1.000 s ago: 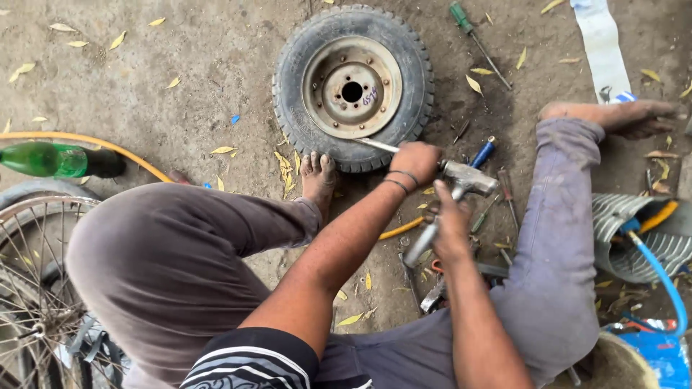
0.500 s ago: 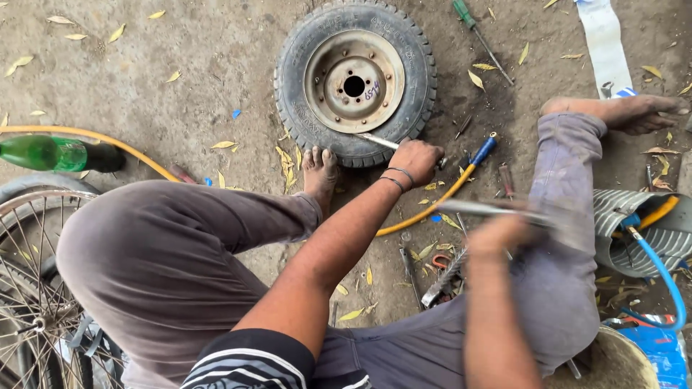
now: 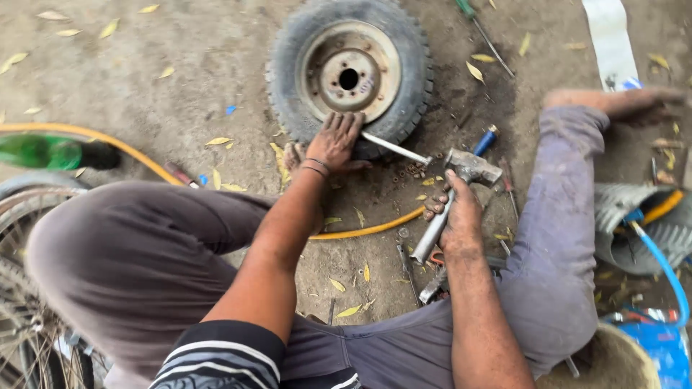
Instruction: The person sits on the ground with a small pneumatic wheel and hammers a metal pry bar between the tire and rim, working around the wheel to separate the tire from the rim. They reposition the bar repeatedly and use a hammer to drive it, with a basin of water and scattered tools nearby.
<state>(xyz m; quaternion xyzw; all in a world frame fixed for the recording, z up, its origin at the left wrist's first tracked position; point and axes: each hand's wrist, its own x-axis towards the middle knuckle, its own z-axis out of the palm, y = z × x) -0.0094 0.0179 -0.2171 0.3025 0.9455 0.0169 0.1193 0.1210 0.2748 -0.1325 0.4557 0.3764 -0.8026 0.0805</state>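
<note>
Wheel: we take the small tyre on its steel rim (image 3: 351, 72) as our landmark; it lies flat on the dirt, hub facing up, at the top of the view.
Risk at the wheel: we judge that the tyre could slide away on the loose ground under a blow, because only our left hand steadies it.
Hammer: we see the hammer (image 3: 453, 194) just below and to the right of the wheel, its metal handle gripped near the middle.
Hammer axis: its long axis runs diagonally, the head up and to the right, nearest the wheel's lower right edge, the handle end down and to the left towards our lap.
Risk with the hammer: we judge that a swing could miss and catch the left knuckles, since they sit close to the rod's tip.
Rod: a thin metal rod (image 3: 393, 148) lies against the wheel's lower edge, pointing from under the left fingers out to the lower right, towards the hammer head.
Risk with the rod: we think it could skid off the rubber and spring loose if struck off line.
Left hand: our left hand (image 3: 335, 140) lies palm down on the wheel's near sidewall, fingers spread flat, pressing the tyre and the rod's inner end.
Right hand: our right hand (image 3: 461, 216) is wrapped closed round the hammer handle, to the lower right of the wheel.
</note>
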